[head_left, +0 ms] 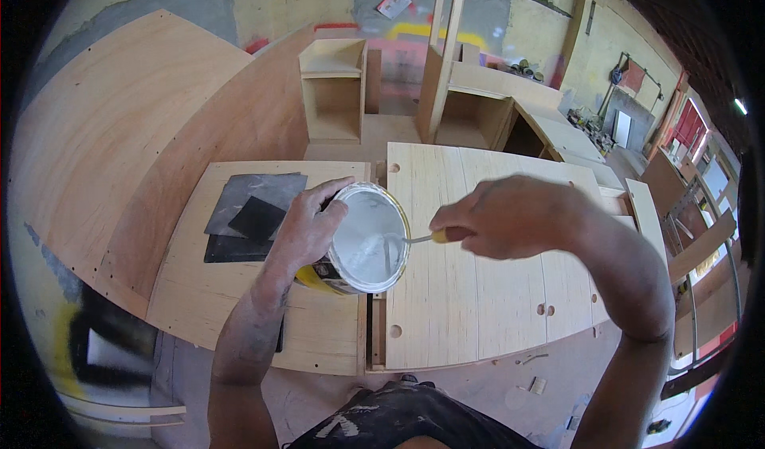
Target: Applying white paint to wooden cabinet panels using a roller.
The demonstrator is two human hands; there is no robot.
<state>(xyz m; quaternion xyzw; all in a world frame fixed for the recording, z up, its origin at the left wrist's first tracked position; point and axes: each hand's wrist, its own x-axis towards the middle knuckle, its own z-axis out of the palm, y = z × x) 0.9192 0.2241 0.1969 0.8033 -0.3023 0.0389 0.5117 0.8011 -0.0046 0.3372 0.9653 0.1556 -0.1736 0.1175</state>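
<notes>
A round can (331, 276) with a yellow and dark label leans over the boards, its mouth turned toward me. Thick white paste (362, 238) coats its inside and rim. My left hand (307, 222) grips the can by its left side, fingers over the upper rim. In the closed fingers of my right hand (518, 216) is a yellow-handled tool (440, 235). Its thin metal shank (416, 240) passes over the can's right rim, and the end lies in the white paste, so its shape cannot be made out.
Dark sandpaper sheets (259, 219) lie on the left wooden panel (319, 329). To the right is a pale panel (510, 290) with round holes. Beyond stand an open wooden cabinet (333, 106) and a tall narrow post (437, 82). Large curved plywood (119, 130) rises at the left.
</notes>
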